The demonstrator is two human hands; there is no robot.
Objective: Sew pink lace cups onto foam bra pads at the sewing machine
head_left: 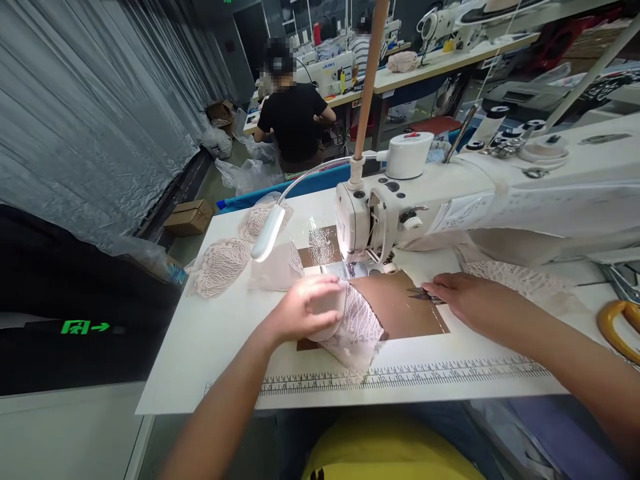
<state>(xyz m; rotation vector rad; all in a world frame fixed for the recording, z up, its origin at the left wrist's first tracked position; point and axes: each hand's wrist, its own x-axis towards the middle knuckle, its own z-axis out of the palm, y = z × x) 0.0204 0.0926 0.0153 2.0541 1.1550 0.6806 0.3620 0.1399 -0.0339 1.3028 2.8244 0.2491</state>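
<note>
My left hand (309,308) curves over a pale pink lace bra cup (361,323), fingers at its upper edge and thumb lower down. The cup lies just in front of the sewing machine's needle area (357,268), on a brown plate (400,303). To the right, my right hand (457,293) grips small thread snips (424,295), their blades pointing left over the brown plate. More lace cups (223,267) rest at the left of the white table (185,360), beside a sheer piece of fabric (275,267).
A lamp (269,233) on a bendy neck hangs over the table. A printed ruler (400,377) runs along the front edge. Scissors with orange handles (620,330) lie far right, near more lace (520,277). A person in black (295,120) sits ahead at another machine.
</note>
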